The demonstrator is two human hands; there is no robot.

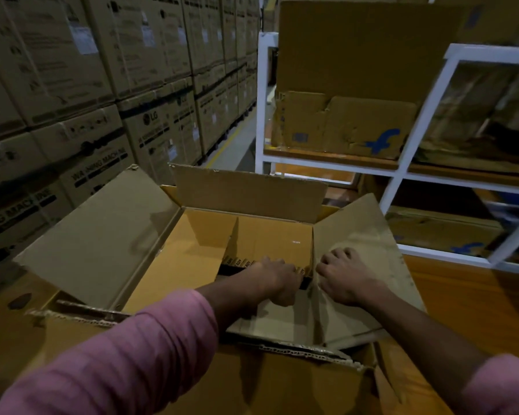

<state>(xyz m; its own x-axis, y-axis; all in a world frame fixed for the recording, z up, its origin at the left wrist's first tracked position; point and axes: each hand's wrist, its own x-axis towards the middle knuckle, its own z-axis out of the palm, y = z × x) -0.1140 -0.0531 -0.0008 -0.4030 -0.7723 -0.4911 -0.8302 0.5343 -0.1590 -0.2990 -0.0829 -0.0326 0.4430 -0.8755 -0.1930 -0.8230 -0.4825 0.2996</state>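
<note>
Reaching past the torn near rim of the open box (306,351), your pink sleeve (126,348) leads to your left hand (277,280) low inside the box. Its fingers curl down over the edge of the inner flap (270,320), beside a dark gap and a strip of printed tape (237,262). Your right hand (346,277) sits just beside it, apart from it. It rests knuckles up on the right flap (361,232), which leans into the box. Its fingers are curled; you cannot tell whether they pinch the board. The left flap (96,244) spreads outward and the far flap (249,194) stands up. Beyond the box to the right, a white rack (330,162) holds a worn carton (342,127). Left of the box rise stacked cartons (159,127).
</note>
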